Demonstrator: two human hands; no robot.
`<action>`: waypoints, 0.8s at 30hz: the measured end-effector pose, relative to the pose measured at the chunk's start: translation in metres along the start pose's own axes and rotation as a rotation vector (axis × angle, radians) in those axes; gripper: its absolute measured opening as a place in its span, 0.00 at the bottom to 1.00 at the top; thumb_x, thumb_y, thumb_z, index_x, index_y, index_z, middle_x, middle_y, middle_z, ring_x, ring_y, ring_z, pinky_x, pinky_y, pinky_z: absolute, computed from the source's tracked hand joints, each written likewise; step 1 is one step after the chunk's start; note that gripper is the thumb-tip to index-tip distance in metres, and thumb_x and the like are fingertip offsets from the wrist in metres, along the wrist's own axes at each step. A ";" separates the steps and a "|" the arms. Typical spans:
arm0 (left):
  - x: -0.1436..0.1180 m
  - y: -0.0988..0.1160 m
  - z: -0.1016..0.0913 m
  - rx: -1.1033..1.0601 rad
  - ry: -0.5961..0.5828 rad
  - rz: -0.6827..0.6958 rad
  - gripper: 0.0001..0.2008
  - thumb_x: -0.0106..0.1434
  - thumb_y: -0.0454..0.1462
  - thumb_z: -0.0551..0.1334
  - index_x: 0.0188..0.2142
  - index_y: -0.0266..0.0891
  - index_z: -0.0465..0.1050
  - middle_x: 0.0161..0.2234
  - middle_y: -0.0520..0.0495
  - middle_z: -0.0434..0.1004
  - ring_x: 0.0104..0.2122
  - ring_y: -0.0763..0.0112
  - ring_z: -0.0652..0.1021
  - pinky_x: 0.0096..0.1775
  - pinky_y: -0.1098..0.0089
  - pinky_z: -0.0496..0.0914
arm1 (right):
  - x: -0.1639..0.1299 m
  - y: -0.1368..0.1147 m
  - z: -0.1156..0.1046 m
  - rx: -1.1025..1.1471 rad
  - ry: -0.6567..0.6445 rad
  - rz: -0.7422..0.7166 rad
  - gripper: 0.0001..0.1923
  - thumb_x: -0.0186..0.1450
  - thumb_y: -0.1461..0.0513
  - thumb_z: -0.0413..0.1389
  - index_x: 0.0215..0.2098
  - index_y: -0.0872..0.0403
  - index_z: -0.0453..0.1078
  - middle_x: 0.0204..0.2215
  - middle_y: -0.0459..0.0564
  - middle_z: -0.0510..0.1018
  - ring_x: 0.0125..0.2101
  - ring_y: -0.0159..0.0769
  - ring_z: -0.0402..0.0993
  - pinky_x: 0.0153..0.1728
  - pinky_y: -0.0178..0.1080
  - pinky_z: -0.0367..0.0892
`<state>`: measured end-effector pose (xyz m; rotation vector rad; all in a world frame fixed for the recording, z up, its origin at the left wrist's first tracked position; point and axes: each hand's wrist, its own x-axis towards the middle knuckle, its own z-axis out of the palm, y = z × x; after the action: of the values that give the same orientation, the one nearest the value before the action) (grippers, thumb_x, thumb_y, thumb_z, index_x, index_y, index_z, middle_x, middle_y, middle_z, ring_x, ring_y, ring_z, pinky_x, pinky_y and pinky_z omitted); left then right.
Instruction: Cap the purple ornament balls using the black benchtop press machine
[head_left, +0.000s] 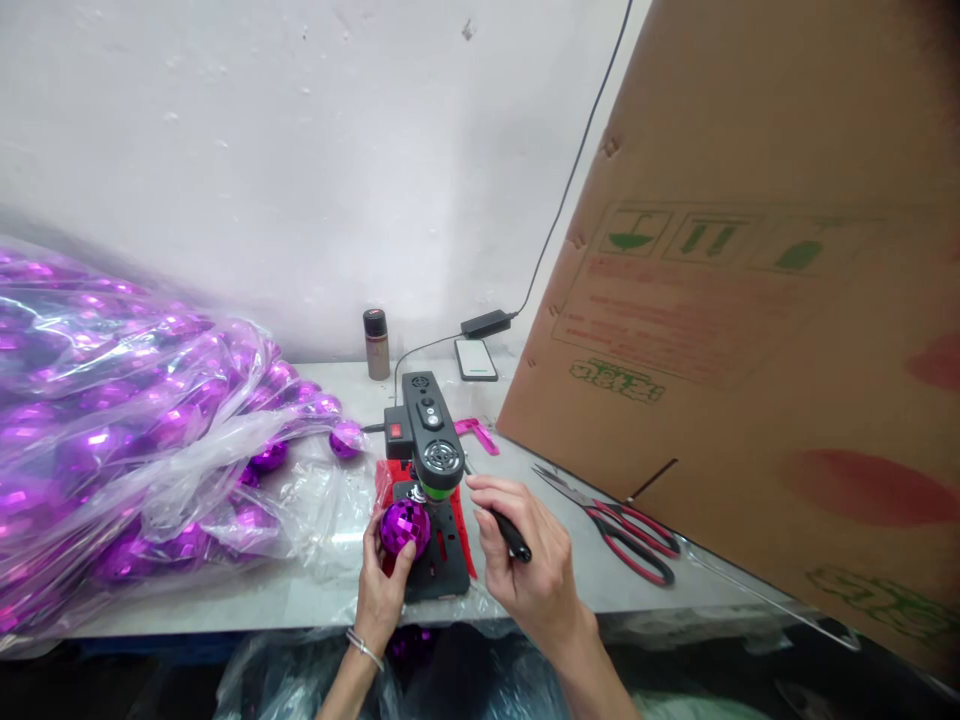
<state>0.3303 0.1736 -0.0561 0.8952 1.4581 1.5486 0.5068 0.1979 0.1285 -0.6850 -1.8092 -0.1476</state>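
Note:
My left hand point(381, 590) grips a purple faceted ball point(405, 526) and holds it on the base of a small black bench drill press point(424, 440), under its green-ringed head. My right hand point(525, 570) is closed around the press's black lever handle point(511, 535), just right of the machine. The press stands on a red mat near the table's front edge.
A large clear plastic bag of purple balls point(127, 420) fills the left side. Red-handled scissors point(626, 535) lie to the right, beside a big cardboard box point(750, 330). A small bottle point(376, 343), a phone point(475, 359) and a power adapter point(486, 323) sit by the wall.

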 end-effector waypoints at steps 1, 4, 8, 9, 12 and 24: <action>0.000 -0.002 0.000 0.007 -0.002 0.009 0.46 0.58 0.63 0.71 0.65 0.39 0.64 0.68 0.29 0.68 0.68 0.42 0.70 0.70 0.47 0.63 | 0.000 0.000 0.000 0.002 -0.001 0.001 0.07 0.78 0.65 0.50 0.45 0.52 0.70 0.37 0.55 0.84 0.38 0.37 0.86 0.39 0.36 0.80; 0.000 -0.006 0.001 0.055 -0.018 0.061 0.45 0.55 0.60 0.74 0.63 0.39 0.65 0.67 0.30 0.70 0.68 0.40 0.70 0.69 0.45 0.62 | 0.001 0.000 -0.001 0.005 -0.003 0.000 0.08 0.79 0.64 0.49 0.45 0.53 0.70 0.37 0.55 0.84 0.38 0.36 0.86 0.39 0.35 0.81; -0.005 -0.004 0.005 0.158 -0.039 0.133 0.42 0.53 0.55 0.76 0.61 0.40 0.69 0.63 0.31 0.74 0.65 0.38 0.73 0.68 0.41 0.64 | -0.001 0.000 -0.002 0.020 -0.004 0.003 0.08 0.79 0.64 0.49 0.45 0.53 0.70 0.37 0.55 0.84 0.39 0.36 0.86 0.40 0.34 0.80; -0.006 -0.003 0.007 0.182 -0.040 0.144 0.41 0.53 0.53 0.76 0.61 0.40 0.69 0.63 0.32 0.74 0.65 0.37 0.73 0.68 0.41 0.64 | -0.001 0.000 -0.002 0.023 -0.007 0.007 0.08 0.78 0.65 0.50 0.45 0.53 0.71 0.38 0.55 0.85 0.39 0.36 0.86 0.40 0.35 0.80; -0.009 -0.001 0.010 0.231 -0.027 0.179 0.39 0.54 0.51 0.76 0.61 0.41 0.69 0.62 0.32 0.75 0.64 0.37 0.74 0.67 0.40 0.65 | -0.001 0.001 -0.003 0.027 -0.015 0.015 0.07 0.77 0.65 0.51 0.46 0.53 0.71 0.38 0.55 0.85 0.40 0.36 0.86 0.40 0.35 0.81; -0.004 0.009 0.009 0.266 -0.057 0.194 0.38 0.55 0.52 0.74 0.61 0.39 0.69 0.62 0.30 0.76 0.64 0.36 0.74 0.67 0.38 0.65 | -0.003 0.000 -0.004 0.036 -0.020 0.021 0.08 0.79 0.64 0.49 0.46 0.54 0.71 0.38 0.55 0.85 0.41 0.35 0.86 0.41 0.33 0.81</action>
<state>0.3392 0.1733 -0.0458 1.2593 1.5992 1.4727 0.5103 0.1953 0.1273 -0.6821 -1.8193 -0.0939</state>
